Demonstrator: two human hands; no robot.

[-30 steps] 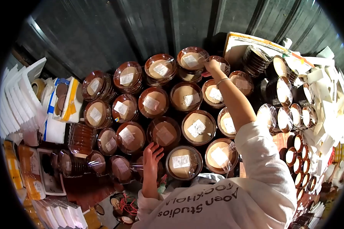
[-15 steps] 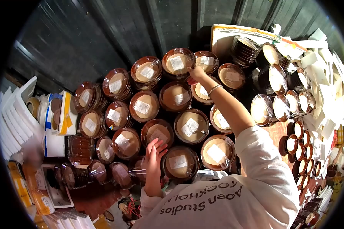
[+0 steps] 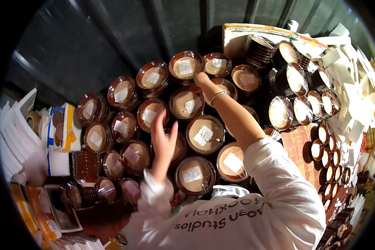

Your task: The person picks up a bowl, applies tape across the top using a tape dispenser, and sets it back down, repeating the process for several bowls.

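Note:
Stacks of brown glazed bowls, many wrapped in clear plastic with white paper labels, fill the space before me. My right hand (image 3: 201,81) reaches far in, against the lower right side of a back bowl stack (image 3: 185,66) and just above another bowl stack (image 3: 186,103). Its fingers point down between the stacks and are mostly hidden, so a grip cannot be made out. My left hand (image 3: 164,139) is raised with fingers stretched, holding nothing, over a labelled bowl (image 3: 150,114) and one partly hidden behind it. A bowl with a torn label (image 3: 205,134) sits between my arms.
White foam pieces (image 3: 346,79) pile up at the right, beside more wrapped bowls (image 3: 281,113). Small cups (image 3: 317,150) stand on a wooden surface (image 3: 298,150). Foam boxes (image 3: 59,160) are at the left. A dark ribbed wall (image 3: 125,33) rises behind.
My left hand has moved up and away from me over the bowls. My right hand has shifted slightly left, its fingers now lower between the stacks. The view has turned a little.

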